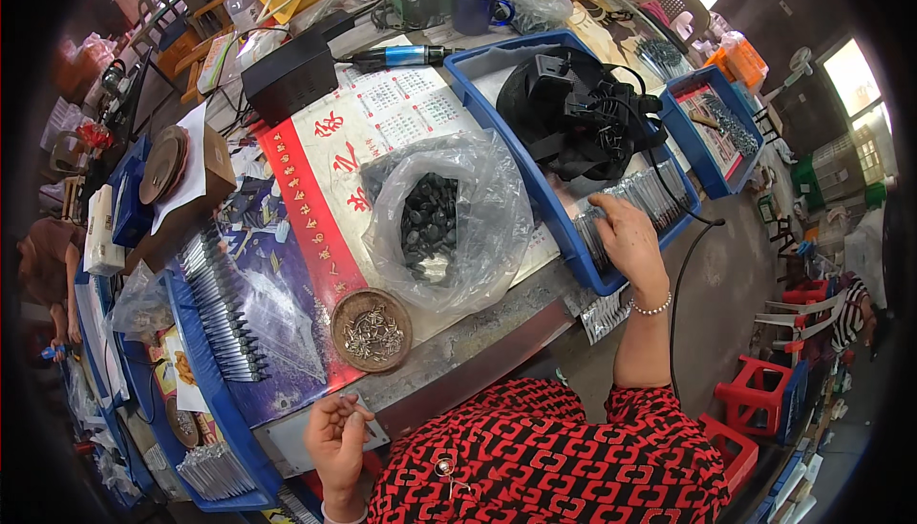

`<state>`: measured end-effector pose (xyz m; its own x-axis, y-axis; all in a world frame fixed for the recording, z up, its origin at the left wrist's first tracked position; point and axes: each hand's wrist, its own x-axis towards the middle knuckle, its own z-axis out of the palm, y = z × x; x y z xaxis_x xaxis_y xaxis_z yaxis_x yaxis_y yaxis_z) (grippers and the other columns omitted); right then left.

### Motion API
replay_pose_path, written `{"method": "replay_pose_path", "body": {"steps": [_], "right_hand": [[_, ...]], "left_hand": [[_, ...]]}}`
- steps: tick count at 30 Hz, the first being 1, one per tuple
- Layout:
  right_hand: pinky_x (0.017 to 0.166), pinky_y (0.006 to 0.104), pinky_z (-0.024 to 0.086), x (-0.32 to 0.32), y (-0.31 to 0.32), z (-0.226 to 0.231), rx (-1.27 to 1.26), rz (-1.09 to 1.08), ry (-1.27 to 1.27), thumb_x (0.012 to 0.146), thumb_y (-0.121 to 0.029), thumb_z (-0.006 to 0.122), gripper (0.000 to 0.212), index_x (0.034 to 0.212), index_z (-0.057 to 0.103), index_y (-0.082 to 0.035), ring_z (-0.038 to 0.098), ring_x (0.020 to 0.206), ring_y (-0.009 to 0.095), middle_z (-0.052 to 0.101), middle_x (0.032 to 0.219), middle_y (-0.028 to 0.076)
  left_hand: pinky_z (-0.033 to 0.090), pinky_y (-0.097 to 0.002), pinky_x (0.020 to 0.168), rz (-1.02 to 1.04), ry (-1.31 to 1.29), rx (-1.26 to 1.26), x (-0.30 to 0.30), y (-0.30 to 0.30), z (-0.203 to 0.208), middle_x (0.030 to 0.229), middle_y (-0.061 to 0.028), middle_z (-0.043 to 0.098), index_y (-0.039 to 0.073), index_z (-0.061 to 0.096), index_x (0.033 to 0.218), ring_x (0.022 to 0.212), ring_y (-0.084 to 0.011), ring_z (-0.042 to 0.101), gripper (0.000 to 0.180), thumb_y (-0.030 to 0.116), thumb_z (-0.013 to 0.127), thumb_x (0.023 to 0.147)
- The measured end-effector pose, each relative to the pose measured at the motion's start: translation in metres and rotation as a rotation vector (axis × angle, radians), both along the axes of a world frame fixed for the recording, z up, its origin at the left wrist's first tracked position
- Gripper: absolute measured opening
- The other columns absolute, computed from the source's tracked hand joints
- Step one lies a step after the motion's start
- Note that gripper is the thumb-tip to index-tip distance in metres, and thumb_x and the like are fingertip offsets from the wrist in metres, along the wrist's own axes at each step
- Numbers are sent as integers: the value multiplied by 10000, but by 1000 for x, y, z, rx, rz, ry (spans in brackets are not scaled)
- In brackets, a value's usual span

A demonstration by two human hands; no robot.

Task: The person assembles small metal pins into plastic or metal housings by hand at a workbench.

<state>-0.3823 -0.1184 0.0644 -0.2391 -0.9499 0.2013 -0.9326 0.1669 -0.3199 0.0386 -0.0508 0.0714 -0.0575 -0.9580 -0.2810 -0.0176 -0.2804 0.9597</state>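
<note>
Silver rods (661,195) lie in a row at the near end of a blue tray (611,283) by the surface's (497,321) right edge. At the front edge the left hand (339,431) is curled narrow, and I can't tell whether it holds anything; beyond sits a round dish (336,331) of metal bits (374,335), while the right hand (626,237), fingers partly spread, is at the rods, its grip unclear.

table (430,360) with calendar (406,108) and blue tray (470,92)
</note>
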Motion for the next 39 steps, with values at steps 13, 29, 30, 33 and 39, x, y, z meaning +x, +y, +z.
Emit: {"method": "replay_pose_path", "body": {"steps": [13, 29, 30, 33, 39], "right_hand": [[689, 400, 448, -3, -6, -5, 45, 10, 18, 754, -96, 547, 199, 928, 572, -2, 584, 771, 340, 612, 798, 183], [663, 273, 457, 43, 11, 40, -447, -53, -283, 795, 35, 549, 200, 994, 545, 19, 582, 750, 159, 598, 877, 100], [651, 240, 445, 57, 11, 47, -552, 1, -520, 780, 48, 571, 210, 986, 548, 18, 555, 755, 121, 579, 891, 73], [628, 197, 429, 98, 6, 55, -516, 204, -953, 749, 64, 609, 243, 980, 548, 19, 518, 755, 79, 544, 903, 41], [584, 205, 483, 203, -3, 42, 227, 551, -1555, 744, 77, 639, 219, 949, 583, 27, 563, 712, 72, 570, 840, 29]], "left_hand": [[406, -154, 513, 2, 105, -46, -6, -10, -2, 815, -100, 594, -34, 483, 990, 605, -50, 505, 154, -34, 515, 839], [420, -163, 537, 55, 160, -53, -3, -9, -5, 815, -93, 601, -19, 485, 1027, 644, -68, 536, 180, 4, 515, 851], [427, -168, 548, 33, 192, -35, -3, -10, -4, 826, -84, 600, -15, 486, 1033, 675, -74, 551, 186, 8, 521, 852], [427, -197, 644, -17, 284, -70, -1, -10, -7, 880, -37, 583, -21, 487, 1102, 791, -78, 553, 241, 45, 534, 876], [425, -208, 722, 16, 327, -147, 2, -5, 1, 923, -36, 560, -22, 484, 1119, 840, -86, 547, 235, 72, 507, 905]]}}
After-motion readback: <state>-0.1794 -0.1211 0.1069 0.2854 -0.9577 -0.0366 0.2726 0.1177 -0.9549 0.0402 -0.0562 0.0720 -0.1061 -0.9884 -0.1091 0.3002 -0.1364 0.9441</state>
